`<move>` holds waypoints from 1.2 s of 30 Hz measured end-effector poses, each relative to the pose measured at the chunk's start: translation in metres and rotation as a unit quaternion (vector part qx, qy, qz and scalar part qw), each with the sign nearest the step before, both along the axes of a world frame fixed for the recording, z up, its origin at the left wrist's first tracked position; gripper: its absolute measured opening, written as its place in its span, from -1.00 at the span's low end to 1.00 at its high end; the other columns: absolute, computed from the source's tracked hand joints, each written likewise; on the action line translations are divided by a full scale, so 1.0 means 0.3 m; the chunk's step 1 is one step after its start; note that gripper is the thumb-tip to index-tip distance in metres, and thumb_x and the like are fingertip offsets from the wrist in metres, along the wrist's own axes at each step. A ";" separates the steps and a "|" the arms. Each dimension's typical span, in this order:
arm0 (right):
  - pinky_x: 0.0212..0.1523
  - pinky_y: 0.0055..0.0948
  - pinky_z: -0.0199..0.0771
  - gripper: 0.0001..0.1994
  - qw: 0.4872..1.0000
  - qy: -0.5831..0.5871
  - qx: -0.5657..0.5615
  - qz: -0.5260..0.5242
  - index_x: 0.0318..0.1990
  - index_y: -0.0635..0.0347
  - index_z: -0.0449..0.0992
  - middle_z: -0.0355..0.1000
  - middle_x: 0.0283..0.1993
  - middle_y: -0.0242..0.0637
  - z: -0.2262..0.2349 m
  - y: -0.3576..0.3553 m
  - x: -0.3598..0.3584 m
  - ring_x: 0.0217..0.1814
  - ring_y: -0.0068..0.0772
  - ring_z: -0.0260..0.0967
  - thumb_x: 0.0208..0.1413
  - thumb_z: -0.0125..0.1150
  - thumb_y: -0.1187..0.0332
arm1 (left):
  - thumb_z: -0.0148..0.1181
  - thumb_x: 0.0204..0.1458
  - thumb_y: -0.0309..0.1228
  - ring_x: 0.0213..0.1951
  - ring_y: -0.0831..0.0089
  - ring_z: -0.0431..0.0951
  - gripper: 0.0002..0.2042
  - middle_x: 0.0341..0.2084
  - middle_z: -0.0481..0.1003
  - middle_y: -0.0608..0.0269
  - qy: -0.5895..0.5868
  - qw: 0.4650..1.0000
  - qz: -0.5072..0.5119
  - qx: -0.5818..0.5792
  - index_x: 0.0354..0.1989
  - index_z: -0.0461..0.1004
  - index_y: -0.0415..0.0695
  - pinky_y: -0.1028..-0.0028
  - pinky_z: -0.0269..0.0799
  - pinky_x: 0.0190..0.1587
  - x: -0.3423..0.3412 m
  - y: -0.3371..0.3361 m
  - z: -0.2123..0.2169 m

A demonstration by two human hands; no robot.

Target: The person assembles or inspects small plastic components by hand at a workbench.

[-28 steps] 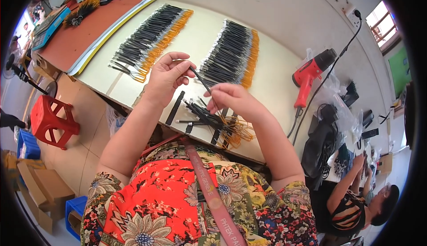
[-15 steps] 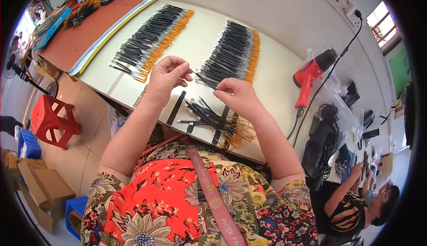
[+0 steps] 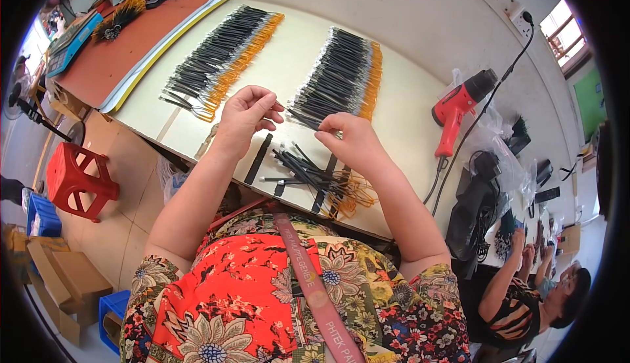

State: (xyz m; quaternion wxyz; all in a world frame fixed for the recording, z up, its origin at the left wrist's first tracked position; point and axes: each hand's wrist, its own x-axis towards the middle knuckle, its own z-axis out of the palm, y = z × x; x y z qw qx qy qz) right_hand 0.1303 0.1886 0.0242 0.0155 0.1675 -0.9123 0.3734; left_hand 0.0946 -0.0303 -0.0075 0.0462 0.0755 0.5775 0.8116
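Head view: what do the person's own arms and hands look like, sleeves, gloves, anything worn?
Both forearms are bare, with no gloves on the left hand or right hand. No watch or bracelet shows. Short sleeves of a red, floral-patterned top end above the elbows. A reddish lanyard strap runs down the chest.

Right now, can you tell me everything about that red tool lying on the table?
The red heat gun looks like plastic, shaped like a pistol, with a black nozzle end pointing up and right and a red handle pointing down. It lies flat on its side on the pale table, to the right of the rows of black and orange wires. A black cord runs up toward a wall socket. Neither of the hands touches it.
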 end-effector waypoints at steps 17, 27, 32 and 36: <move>0.01 -0.17 0.17 -0.93 0.952 0.255 0.167 -0.043 -0.51 0.14 0.51 0.43 -0.34 -0.34 -0.097 0.063 -0.079 -0.11 -0.34 0.35 -0.09 0.20 0.38 | 0.01 0.15 -0.30 -0.44 0.56 0.52 -0.81 -0.34 0.50 0.26 -0.010 0.994 0.090 -0.068 -0.20 0.38 -0.16 0.64 0.36 -0.47 -0.017 -0.038 -0.053; -0.27 -0.19 0.36 -0.81 0.976 0.051 0.185 0.102 -0.45 0.21 0.50 0.40 -0.45 -0.12 -0.068 0.010 0.047 -0.31 -0.08 0.38 -0.01 0.15 0.26 | 0.02 0.14 -0.33 -0.45 0.59 0.52 -0.85 -0.39 0.50 0.29 0.005 0.995 0.067 -0.069 -0.26 0.40 -0.15 0.66 0.34 -0.47 -0.017 -0.033 -0.058; -0.32 -0.20 0.37 -0.79 0.972 0.039 0.212 0.089 -0.43 0.25 0.48 0.42 -0.45 -0.13 -0.098 -0.037 0.045 -0.35 -0.06 0.39 -0.04 0.18 0.26 | 0.00 0.15 -0.35 -0.41 0.61 0.52 -0.86 -0.37 0.50 0.30 0.035 0.994 0.022 -0.101 -0.27 0.39 -0.14 0.67 0.32 -0.45 0.000 -0.006 -0.053; -0.36 -0.30 0.38 -0.81 0.988 -0.066 0.118 0.073 -0.43 0.25 0.46 0.44 -0.47 -0.18 -0.087 0.003 0.022 -0.40 -0.20 0.42 -0.04 0.20 0.29 | 0.01 0.14 -0.37 -0.38 0.60 0.51 -0.88 -0.36 0.50 0.30 0.060 0.991 0.008 -0.121 -0.27 0.40 -0.15 0.66 0.34 -0.42 0.009 -0.008 -0.061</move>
